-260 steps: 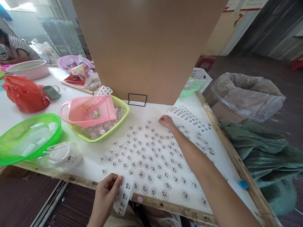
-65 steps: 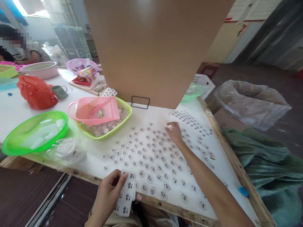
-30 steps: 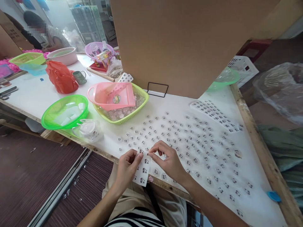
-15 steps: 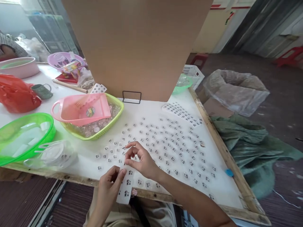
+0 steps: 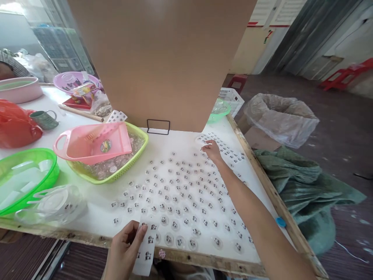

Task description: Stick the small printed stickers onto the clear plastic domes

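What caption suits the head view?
Left hand holds a panda sticker sheet; right hand outstretched near panda-marked clear discs.

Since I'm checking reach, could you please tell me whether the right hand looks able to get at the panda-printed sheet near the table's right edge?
Probably yes: the right hand appears right beside the panda-printed sheet, with no basket or other large thing between them.

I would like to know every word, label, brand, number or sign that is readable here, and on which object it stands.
No text can be read with certainty.
Round label on the pink basin: too small.
White sheets on the wall: too blurred.
Red-and-green mark there: unclear.
Sticker sheet in the left hand: panda pictures, no words visible.
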A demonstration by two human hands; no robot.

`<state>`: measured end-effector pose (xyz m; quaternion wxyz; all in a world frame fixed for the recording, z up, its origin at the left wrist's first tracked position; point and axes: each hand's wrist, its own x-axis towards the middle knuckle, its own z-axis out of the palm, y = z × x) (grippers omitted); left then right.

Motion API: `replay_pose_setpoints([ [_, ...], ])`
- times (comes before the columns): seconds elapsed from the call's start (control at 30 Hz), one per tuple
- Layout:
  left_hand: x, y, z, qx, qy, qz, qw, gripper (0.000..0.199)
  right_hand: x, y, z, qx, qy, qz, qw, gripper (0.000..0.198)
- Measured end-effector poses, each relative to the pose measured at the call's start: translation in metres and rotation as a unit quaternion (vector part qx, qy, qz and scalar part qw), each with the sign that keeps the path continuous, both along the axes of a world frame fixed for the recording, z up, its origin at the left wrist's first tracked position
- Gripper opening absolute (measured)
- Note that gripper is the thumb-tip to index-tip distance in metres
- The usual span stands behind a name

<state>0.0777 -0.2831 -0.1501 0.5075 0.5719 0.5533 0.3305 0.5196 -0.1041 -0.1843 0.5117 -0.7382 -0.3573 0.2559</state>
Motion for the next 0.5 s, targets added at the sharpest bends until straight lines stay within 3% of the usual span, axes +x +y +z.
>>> replay_pose_setpoints([
  [0.2, 0.003, 0.003, 0.004, -0.003, -0.009, 0.012, 1.0, 0.048, 0.005, 0.014, -0.022, -0.074, -0.054, 0.0, 0.996, 0.043],
  [0.5, 0.005, 0.005, 0.008, -0.011, -0.005, 0.016, 1.0, 0.049, -0.001, 0.025, -0.023, -0.147, -0.153, 0.042, 0.976, 0.044],
])
